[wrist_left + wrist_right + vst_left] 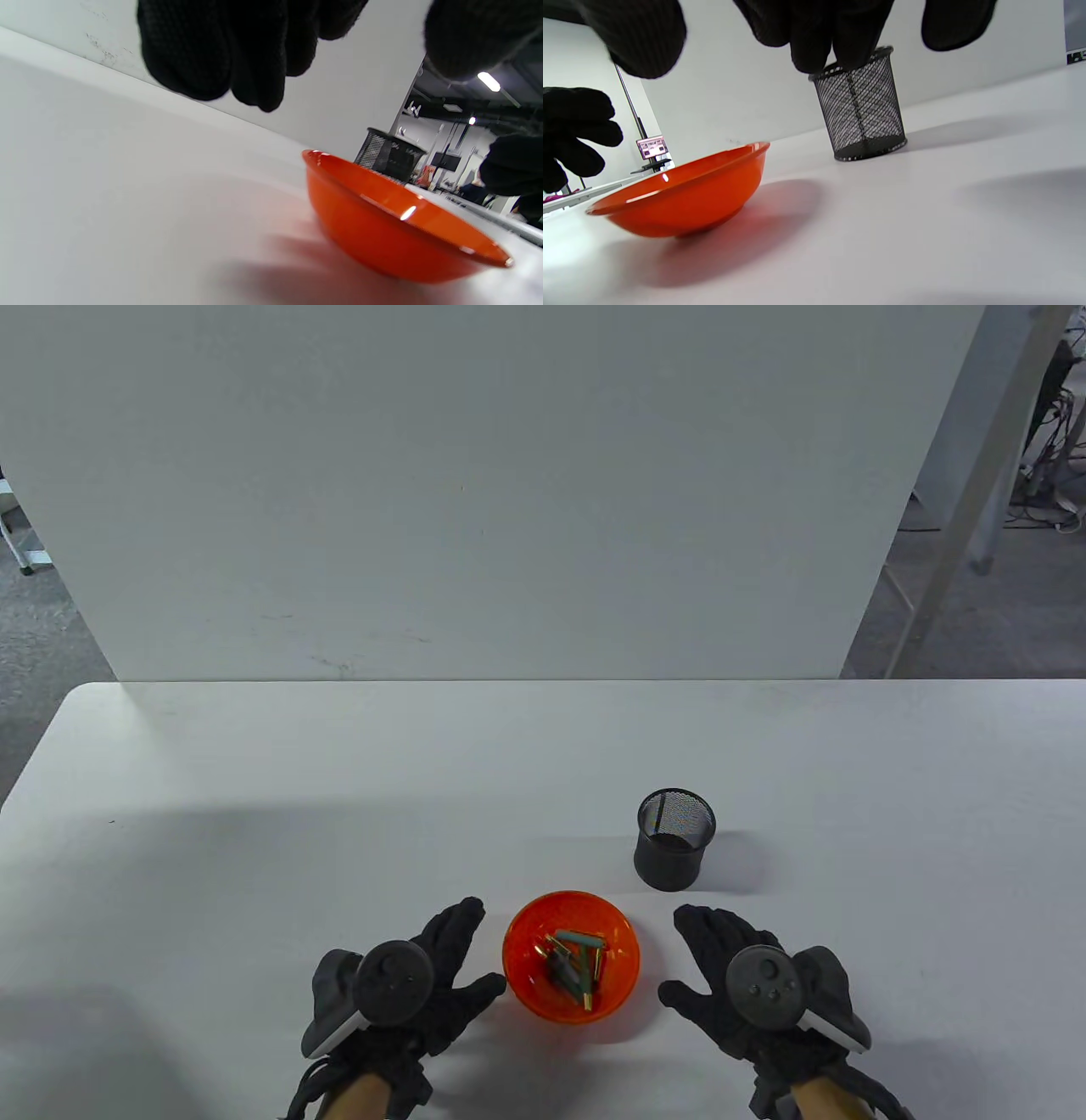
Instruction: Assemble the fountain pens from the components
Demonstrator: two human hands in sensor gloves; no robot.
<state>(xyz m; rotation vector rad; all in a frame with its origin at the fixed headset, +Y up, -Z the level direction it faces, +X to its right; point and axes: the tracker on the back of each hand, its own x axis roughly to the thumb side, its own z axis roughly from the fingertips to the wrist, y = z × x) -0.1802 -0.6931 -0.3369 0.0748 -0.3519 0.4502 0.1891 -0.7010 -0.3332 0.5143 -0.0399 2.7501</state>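
Note:
An orange bowl (pixel 526 976) stands on the white table near the front edge, between my hands. In it lie several green and gold pen parts (pixel 575 960). My left hand (pixel 458 963) is open and empty, just left of the bowl, above the table. My right hand (pixel 691 954) is open and empty, just right of the bowl. The bowl shows from the side in the left wrist view (pixel 382 220) and in the right wrist view (pixel 683 199). In those two views the parts inside are hidden.
A black mesh pen cup (pixel 674 851) stands upright behind and right of the bowl; it also shows in the right wrist view (pixel 859 106) and in the left wrist view (pixel 388 154). A white board (pixel 475 492) stands along the table's far edge.

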